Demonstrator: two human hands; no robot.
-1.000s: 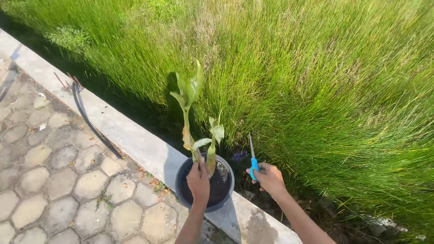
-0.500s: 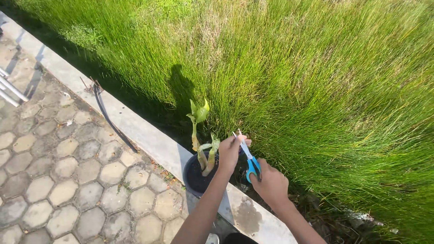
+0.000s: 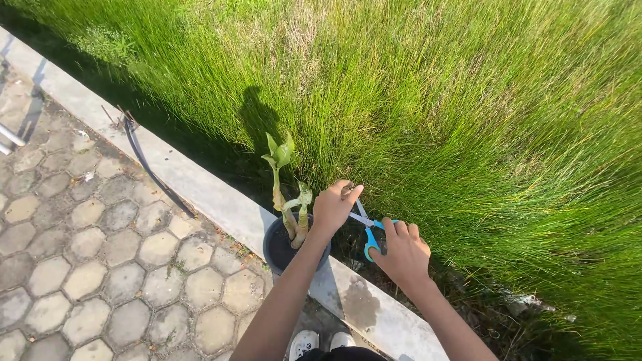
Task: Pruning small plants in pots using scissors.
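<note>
Left hand (image 3: 332, 207) has moved off the stem in the round dark plastic pot (image 3: 274, 246) and now pinches something small at the tips of the blue-handled scissors (image 3: 366, 226); can't tell what. Right hand (image 3: 401, 253) has fingers closed through the handles, blades partly apart. So cutting is now happening beside the pot, at the tall green grass (image 3: 468, 120) edge. The pale green two-stemmed plant (image 3: 289, 200) stands upright and untouched; the pot sits on the grey concrete kerb (image 3: 200, 194).

There were two hands, the left hand (image 3: 332, 208) and the right hand (image 3: 401, 255), one pair of blue-handled scissors (image 3: 370, 230), one dark pot (image 3: 273, 246) with two stalks, and two white shoes (image 3: 319, 343) at six o'clock.
</note>
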